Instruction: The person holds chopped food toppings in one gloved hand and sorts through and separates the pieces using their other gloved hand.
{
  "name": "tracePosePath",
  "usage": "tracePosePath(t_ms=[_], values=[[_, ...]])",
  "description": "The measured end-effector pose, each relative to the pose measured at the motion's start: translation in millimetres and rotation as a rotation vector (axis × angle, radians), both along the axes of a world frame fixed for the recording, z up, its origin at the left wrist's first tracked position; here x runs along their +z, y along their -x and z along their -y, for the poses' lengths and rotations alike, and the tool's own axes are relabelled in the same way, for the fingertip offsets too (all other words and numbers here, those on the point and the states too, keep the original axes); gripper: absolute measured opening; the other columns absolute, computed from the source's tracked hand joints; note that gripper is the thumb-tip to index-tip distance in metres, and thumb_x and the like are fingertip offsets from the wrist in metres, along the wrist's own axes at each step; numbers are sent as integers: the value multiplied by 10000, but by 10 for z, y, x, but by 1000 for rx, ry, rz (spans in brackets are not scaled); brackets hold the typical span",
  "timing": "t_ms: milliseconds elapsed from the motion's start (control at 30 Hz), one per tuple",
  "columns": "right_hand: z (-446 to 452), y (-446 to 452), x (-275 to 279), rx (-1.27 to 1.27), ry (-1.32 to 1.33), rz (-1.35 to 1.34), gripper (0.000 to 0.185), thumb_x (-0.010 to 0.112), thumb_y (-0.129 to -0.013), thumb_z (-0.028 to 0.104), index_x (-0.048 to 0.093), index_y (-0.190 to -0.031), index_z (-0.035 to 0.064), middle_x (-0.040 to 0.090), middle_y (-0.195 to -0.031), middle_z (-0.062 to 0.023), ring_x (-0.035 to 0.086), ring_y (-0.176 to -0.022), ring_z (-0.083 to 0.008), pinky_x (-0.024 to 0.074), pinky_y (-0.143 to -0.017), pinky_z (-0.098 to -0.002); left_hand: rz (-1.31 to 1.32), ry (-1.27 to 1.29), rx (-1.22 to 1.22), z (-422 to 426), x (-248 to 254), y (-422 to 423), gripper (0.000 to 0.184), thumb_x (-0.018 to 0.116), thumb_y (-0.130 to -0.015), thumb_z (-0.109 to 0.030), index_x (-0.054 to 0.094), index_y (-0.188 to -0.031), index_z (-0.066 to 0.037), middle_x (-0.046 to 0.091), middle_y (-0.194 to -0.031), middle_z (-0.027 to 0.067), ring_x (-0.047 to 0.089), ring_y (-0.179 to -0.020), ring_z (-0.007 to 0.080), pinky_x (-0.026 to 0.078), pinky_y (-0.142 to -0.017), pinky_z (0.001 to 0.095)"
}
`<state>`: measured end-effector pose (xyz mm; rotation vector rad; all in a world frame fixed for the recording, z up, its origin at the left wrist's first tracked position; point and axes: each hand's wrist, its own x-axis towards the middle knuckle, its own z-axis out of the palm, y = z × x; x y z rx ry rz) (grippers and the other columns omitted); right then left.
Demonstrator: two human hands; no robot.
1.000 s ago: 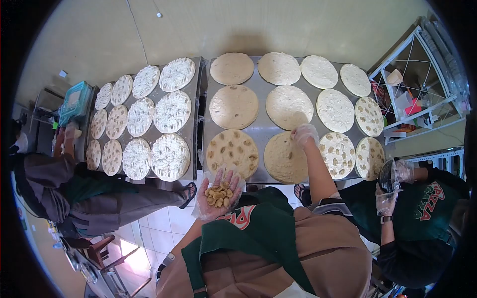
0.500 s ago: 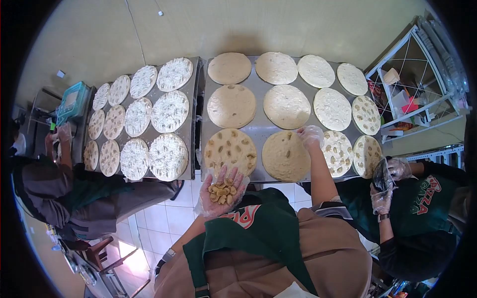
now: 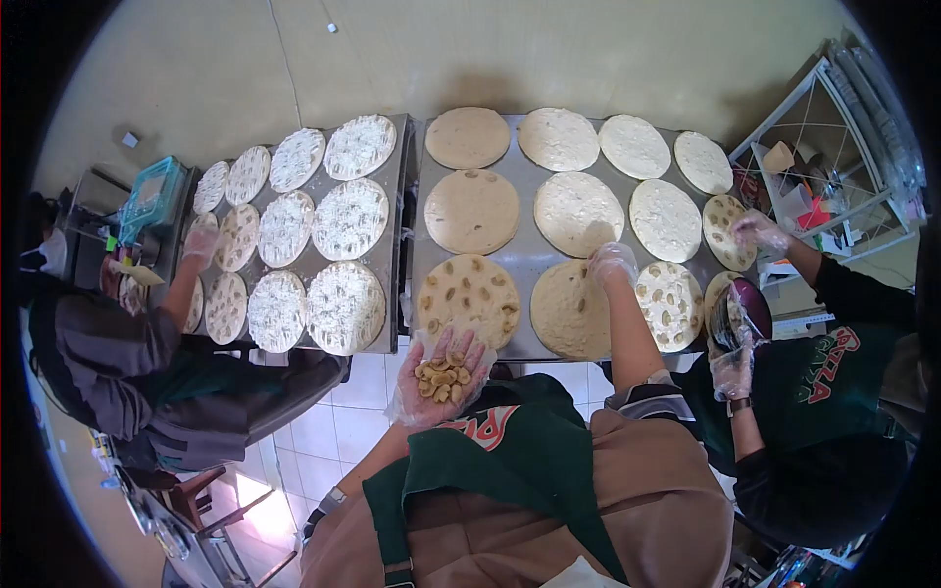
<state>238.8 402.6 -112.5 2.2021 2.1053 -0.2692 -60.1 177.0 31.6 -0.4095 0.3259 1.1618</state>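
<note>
My left hand (image 3: 435, 389), in a clear plastic glove, is palm up in front of the table, holding a pile of mushroom slices (image 3: 443, 377). Just beyond its fingertips lies a round pizza base (image 3: 469, 294) scattered with slices. My right hand (image 3: 614, 265), also gloved, reaches over the far right edge of the neighbouring front base (image 3: 569, 318); its fingers are drawn together, and what they hold is hidden. That base carries a few slices near its far edge. To its right, another base (image 3: 669, 306) is covered with mushrooms.
Rows of bases cover the metal table (image 3: 520, 240); a second table (image 3: 392, 186) on the left holds white-topped ones. A co-worker at right holds a dark bowl (image 3: 747, 312) and reaches over a base. Another person's hand (image 3: 201, 242) works at left. A rack (image 3: 823, 157) stands right.
My right hand has shifted slightly about the base's far right edge; my left hand keeps its pile. The right co-worker's hand moved from the bowl to a base. The left person's hand moved over a base.
</note>
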Motion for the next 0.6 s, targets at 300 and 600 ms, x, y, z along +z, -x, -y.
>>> tracePosePath(t_ms=[300,600], values=[[111,277,567,-49,107,20,283,585,-646,296,639,-847,104,617,-868,-100,597,-802,-254,477,-670,-340,18,2,39,51,19,100,438,348,-836,-426,426,-1187,-175,352,-1280,58,308,-1191,243,249,-971,445],[-32,174,247,54,116,96,313,598,-631,326,639,-835,91,616,-865,-109,596,-806,-250,480,-670,-336,-7,31,34,27,22,113,448,368,-821,-431,424,-1190,-183,355,-1276,57,315,-1182,248,243,-966,463]])
